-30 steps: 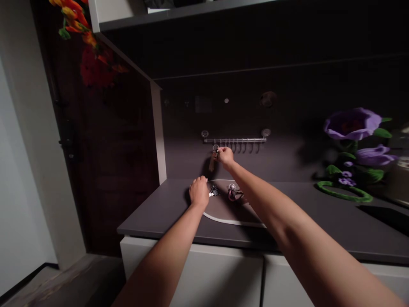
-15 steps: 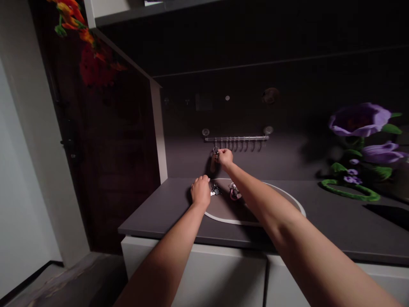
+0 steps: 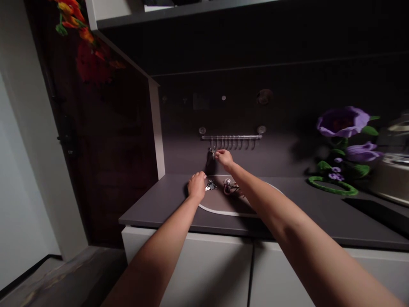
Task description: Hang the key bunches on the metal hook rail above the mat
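A clear rail (image 3: 231, 137) with a row of small hooks is fixed low on the dark back panel. Just below its left end, my right hand (image 3: 224, 157) pinches a small metal key or ring (image 3: 213, 154); its exact shape is too small to tell. My left hand (image 3: 197, 186) rests on the counter at the left edge of an oval mat (image 3: 220, 207), fingers curled; whether it holds anything is hidden. Beside its fingertips lies a bunch of keys (image 3: 211, 185) on the mat. A second bunch with a pinkish loop (image 3: 228, 187) lies near the mat's middle, partly behind my right forearm.
Purple fabric flowers (image 3: 344, 121) with a green ring base (image 3: 332, 186) stand on the counter at right, near a pale appliance (image 3: 393, 177). A shelf (image 3: 191, 13) overhangs the counter. Orange flowers (image 3: 72, 15) hang at upper left.
The view has shifted slightly, showing more of the right side. My right hand stays below the rail's left end, its fingers a little more extended. My left hand stays beside the keys.
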A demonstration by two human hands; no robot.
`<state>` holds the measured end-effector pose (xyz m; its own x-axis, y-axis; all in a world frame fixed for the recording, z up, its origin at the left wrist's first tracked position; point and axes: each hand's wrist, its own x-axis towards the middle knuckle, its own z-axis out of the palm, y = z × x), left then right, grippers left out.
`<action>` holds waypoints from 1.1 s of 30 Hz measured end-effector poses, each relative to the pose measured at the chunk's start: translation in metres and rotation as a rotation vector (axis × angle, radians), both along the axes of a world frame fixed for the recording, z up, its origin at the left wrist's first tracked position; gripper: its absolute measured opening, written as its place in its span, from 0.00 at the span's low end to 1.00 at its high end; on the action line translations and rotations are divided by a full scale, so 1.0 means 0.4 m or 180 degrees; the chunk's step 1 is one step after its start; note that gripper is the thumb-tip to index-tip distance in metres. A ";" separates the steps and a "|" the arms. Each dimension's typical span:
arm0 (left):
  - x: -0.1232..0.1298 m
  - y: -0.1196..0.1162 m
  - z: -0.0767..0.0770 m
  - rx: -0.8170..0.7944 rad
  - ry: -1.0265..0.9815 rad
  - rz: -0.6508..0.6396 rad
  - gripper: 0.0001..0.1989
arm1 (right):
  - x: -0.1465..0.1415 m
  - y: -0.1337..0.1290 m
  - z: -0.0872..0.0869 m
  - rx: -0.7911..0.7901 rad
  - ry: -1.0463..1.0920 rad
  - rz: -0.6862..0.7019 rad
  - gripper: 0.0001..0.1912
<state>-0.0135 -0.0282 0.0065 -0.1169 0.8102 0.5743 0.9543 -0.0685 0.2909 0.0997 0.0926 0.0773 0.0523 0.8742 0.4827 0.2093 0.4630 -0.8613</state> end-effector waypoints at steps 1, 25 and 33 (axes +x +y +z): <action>0.000 0.000 0.000 0.0010 0.0012 -0.0040 0.13 | 0.005 -0.019 0.002 -0.0130 0.0067 0.0009 0.05; -0.017 0.027 -0.023 -0.0147 0.0036 -0.1007 0.09 | 0.110 -0.214 -0.167 0.0790 -0.3094 0.0193 0.08; -0.015 0.020 -0.021 -0.0125 0.0182 -0.1053 0.09 | 0.103 -0.201 -0.172 0.0593 -0.3210 0.0191 0.07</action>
<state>-0.0196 -0.0201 -0.0019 0.1877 0.8205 0.5399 0.8970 -0.3671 0.2460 0.1410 0.0120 0.0084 -0.4942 0.7688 0.4060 0.7678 0.6049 -0.2109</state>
